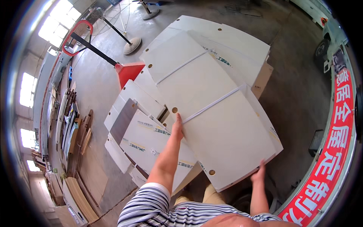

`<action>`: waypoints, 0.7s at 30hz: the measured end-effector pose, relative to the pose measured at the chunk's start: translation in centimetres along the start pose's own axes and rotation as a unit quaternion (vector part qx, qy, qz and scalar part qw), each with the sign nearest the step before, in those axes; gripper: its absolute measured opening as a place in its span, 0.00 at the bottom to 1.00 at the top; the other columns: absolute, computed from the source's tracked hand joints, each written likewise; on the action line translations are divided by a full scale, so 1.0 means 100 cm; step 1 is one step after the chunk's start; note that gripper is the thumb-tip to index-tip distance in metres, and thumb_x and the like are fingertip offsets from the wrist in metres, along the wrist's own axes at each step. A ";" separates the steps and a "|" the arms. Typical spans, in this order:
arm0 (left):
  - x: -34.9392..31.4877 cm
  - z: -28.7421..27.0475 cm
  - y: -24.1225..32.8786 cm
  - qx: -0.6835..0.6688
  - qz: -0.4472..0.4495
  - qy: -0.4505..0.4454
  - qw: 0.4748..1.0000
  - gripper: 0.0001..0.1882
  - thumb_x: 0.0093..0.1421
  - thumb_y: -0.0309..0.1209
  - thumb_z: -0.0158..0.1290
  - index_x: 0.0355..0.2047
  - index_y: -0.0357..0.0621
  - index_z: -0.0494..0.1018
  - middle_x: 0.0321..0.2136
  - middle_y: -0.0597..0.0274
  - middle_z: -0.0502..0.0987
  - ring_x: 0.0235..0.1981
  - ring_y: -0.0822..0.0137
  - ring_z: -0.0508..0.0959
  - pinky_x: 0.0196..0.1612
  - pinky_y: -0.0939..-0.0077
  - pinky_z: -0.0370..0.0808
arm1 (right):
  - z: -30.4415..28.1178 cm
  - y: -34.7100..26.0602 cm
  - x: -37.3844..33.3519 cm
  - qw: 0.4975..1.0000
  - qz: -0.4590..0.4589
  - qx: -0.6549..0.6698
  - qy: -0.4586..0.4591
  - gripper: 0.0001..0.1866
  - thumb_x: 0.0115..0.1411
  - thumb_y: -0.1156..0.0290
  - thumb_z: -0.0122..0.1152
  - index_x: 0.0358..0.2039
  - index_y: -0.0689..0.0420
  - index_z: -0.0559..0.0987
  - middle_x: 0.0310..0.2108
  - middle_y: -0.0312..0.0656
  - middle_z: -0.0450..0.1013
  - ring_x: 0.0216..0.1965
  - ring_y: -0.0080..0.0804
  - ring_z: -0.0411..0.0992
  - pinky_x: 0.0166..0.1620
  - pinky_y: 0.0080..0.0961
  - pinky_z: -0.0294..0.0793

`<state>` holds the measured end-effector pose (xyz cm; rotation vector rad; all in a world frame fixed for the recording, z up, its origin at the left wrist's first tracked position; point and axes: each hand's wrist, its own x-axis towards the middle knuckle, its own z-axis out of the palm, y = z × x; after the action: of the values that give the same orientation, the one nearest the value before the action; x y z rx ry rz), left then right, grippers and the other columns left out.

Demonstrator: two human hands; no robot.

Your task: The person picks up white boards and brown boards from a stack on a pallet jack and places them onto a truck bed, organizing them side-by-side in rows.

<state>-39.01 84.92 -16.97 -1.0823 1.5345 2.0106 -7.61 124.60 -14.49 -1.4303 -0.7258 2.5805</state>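
While both hands grip it, left hand point(177, 126) and right hand point(260, 172) flank the white panel point(223, 132)

We record white panels point(211, 94) with small brown round holes, resting over a grey concrete floor point(298, 87). Our sleeve point(149, 206) is striped navy and white; the pallet jack point(126, 72) is red with a black handle bar, and the banner point(332, 151) red with white characters.

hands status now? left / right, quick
Left hand: grip shut on the left edge of the top white panel.
Right hand: grip shut on the same panel's near right edge.
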 end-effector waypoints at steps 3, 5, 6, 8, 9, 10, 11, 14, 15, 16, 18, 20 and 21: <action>-0.023 0.005 -0.020 0.022 0.016 -0.025 0.999 0.48 0.56 0.67 0.47 0.57 0.31 0.64 0.53 0.49 0.71 0.50 0.55 0.75 0.53 0.58 0.72 | -0.030 -0.060 0.035 0.969 -0.209 -0.115 0.072 0.32 0.59 0.54 0.62 0.59 0.59 0.67 0.55 0.42 0.68 0.54 0.38 0.68 0.56 0.39 0.68; -0.042 0.005 -0.026 0.030 0.002 -0.023 0.999 0.47 0.57 0.67 0.46 0.58 0.34 0.64 0.53 0.49 0.71 0.52 0.55 0.74 0.53 0.58 0.72 | -0.026 -0.061 0.011 0.965 -0.218 -0.105 0.100 0.33 0.59 0.55 0.63 0.58 0.61 0.67 0.55 0.42 0.69 0.53 0.38 0.68 0.55 0.37 0.68; -0.061 0.003 -0.024 0.008 -0.008 -0.055 0.998 0.46 0.57 0.66 0.46 0.58 0.36 0.63 0.54 0.50 0.71 0.53 0.55 0.73 0.54 0.58 0.72 | -0.029 -0.070 -0.014 0.962 -0.222 -0.105 0.122 0.33 0.59 0.56 0.63 0.58 0.62 0.67 0.54 0.42 0.69 0.53 0.37 0.69 0.55 0.36 0.69; -0.082 -0.008 -0.026 -0.021 -0.009 -0.094 0.995 0.44 0.58 0.65 0.45 0.60 0.40 0.62 0.55 0.52 0.70 0.54 0.55 0.72 0.55 0.57 0.72 | -0.029 -0.079 -0.057 0.960 -0.240 -0.092 0.115 0.32 0.58 0.57 0.65 0.57 0.63 0.68 0.53 0.42 0.70 0.52 0.36 0.69 0.53 0.34 0.69; -0.085 -0.013 -0.029 -0.026 -0.005 -0.108 0.994 0.43 0.59 0.66 0.44 0.60 0.43 0.62 0.56 0.53 0.70 0.55 0.55 0.72 0.56 0.56 0.71 | -0.027 -0.080 -0.073 0.958 -0.259 -0.088 0.091 0.31 0.57 0.58 0.67 0.55 0.64 0.69 0.51 0.43 0.71 0.51 0.34 0.70 0.52 0.32 0.70; -0.107 -0.010 -0.027 0.001 -0.040 -0.089 0.995 0.42 0.59 0.67 0.41 0.62 0.48 0.60 0.57 0.56 0.69 0.56 0.55 0.70 0.57 0.56 0.70 | -0.032 -0.084 -0.095 0.958 -0.252 -0.078 0.112 0.31 0.56 0.59 0.67 0.54 0.64 0.70 0.50 0.43 0.71 0.50 0.33 0.70 0.51 0.31 0.70; -0.118 -0.022 -0.026 -0.006 -0.044 -0.122 0.992 0.41 0.61 0.65 0.42 0.62 0.46 0.59 0.58 0.56 0.68 0.55 0.55 0.72 0.55 0.58 0.72 | -0.033 -0.088 -0.111 0.959 -0.246 -0.066 0.127 0.30 0.56 0.60 0.68 0.53 0.65 0.70 0.49 0.43 0.72 0.49 0.33 0.70 0.50 0.29 0.70; -0.181 -0.037 -0.016 -0.018 -0.068 -0.238 0.969 0.39 0.62 0.64 0.40 0.62 0.50 0.59 0.58 0.58 0.68 0.57 0.56 0.70 0.57 0.59 0.70 | -0.029 -0.098 -0.168 0.939 -0.271 -0.112 0.179 0.27 0.55 0.61 0.69 0.49 0.64 0.74 0.43 0.41 0.75 0.44 0.29 0.72 0.47 0.26 0.71; -0.192 -0.052 -0.010 -0.012 -0.084 -0.239 0.967 0.36 0.63 0.62 0.41 0.63 0.54 0.59 0.59 0.61 0.67 0.57 0.56 0.69 0.56 0.58 0.71 | -0.027 -0.100 -0.188 0.933 -0.275 -0.121 0.196 0.26 0.54 0.61 0.69 0.48 0.63 0.75 0.41 0.40 0.76 0.42 0.27 0.73 0.46 0.25 0.71; -0.183 -0.084 -0.005 -0.037 -0.108 -0.273 0.955 0.36 0.61 0.62 0.43 0.62 0.54 0.62 0.58 0.62 0.68 0.57 0.56 0.70 0.55 0.59 0.72 | -0.027 -0.100 -0.209 0.933 -0.273 -0.116 0.203 0.25 0.54 0.61 0.70 0.47 0.63 0.75 0.40 0.39 0.76 0.41 0.26 0.73 0.45 0.25 0.71; -0.185 -0.090 0.020 -0.086 -0.111 -0.292 0.946 0.43 0.57 0.69 0.41 0.63 0.52 0.60 0.60 0.61 0.66 0.59 0.55 0.67 0.58 0.56 0.68 | -0.023 -0.096 -0.254 0.931 -0.285 -0.100 0.206 0.24 0.53 0.61 0.71 0.46 0.62 0.76 0.40 0.38 0.76 0.40 0.25 0.74 0.43 0.24 0.72; -0.147 -0.075 0.030 -0.123 -0.141 -0.258 0.948 0.51 0.52 0.75 0.39 0.64 0.50 0.59 0.62 0.60 0.64 0.61 0.53 0.65 0.61 0.53 0.64 | -0.040 -0.080 -0.295 0.916 -0.329 -0.090 0.211 0.23 0.52 0.62 0.71 0.45 0.62 0.76 0.39 0.38 0.76 0.40 0.25 0.74 0.43 0.24 0.72; -0.104 -0.083 0.042 -0.059 -0.119 -0.172 0.976 0.51 0.52 0.75 0.39 0.65 0.51 0.56 0.64 0.59 0.60 0.63 0.50 0.61 0.63 0.52 0.61 | -0.031 -0.073 -0.314 0.910 -0.356 -0.091 0.193 0.23 0.52 0.63 0.71 0.45 0.62 0.76 0.39 0.38 0.76 0.40 0.25 0.73 0.44 0.24 0.72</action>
<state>-32.57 77.32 -7.18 -0.8578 1.0700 2.0128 11.28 122.38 11.72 -1.3212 -1.1694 1.6585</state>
